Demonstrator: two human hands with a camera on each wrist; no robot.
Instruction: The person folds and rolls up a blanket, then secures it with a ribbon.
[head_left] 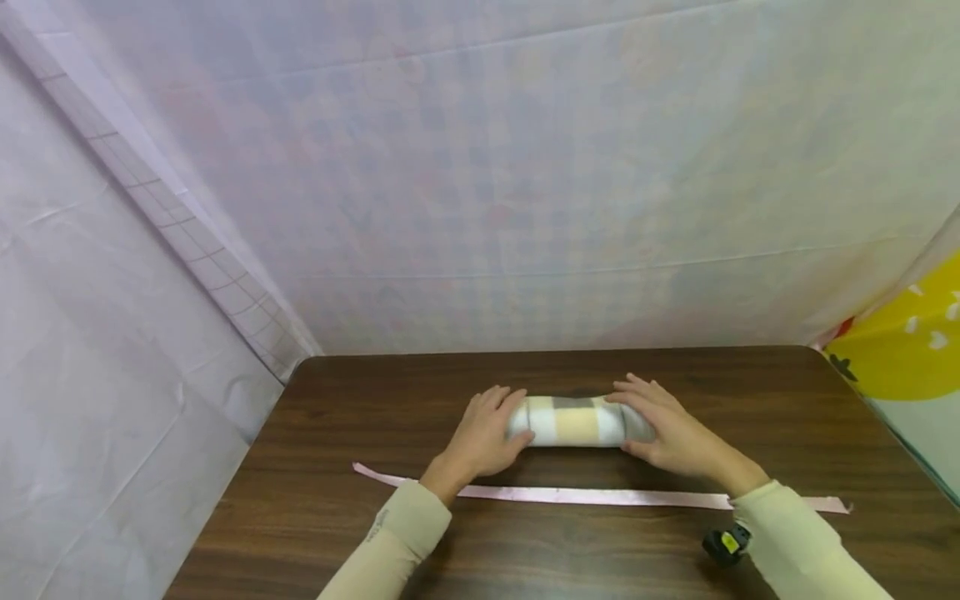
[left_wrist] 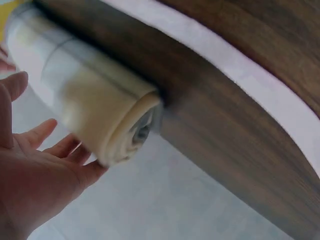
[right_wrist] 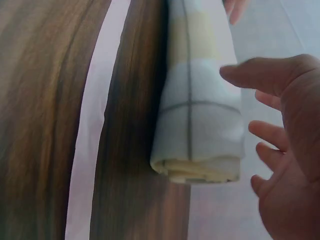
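Note:
A rolled-up checked cloth [head_left: 573, 423] in white, cream and grey lies crosswise on the dark wooden table. My left hand [head_left: 487, 432] is at its left end, thumb toward me and fingers over the far side; the left wrist view shows fingertips against the roll [left_wrist: 95, 95] near its spiral end. At the other end is my right hand [head_left: 671, 429], its thumb over the roll [right_wrist: 200, 130] in the right wrist view, its loosely bent fingers a little apart from the cloth. A pale pink ribbon [head_left: 570, 496] stretches flat on the table in front of the roll, passing below both wrists.
The wooden table [head_left: 360, 408] ends at a back edge behind the roll. White patterned sheeting [head_left: 525, 208] hangs behind it, and a white sheet [head_left: 112, 333] on the left. Yellow fabric [head_left: 907, 350] shows at the right edge. A small black device [head_left: 726, 543] sits at the right wrist.

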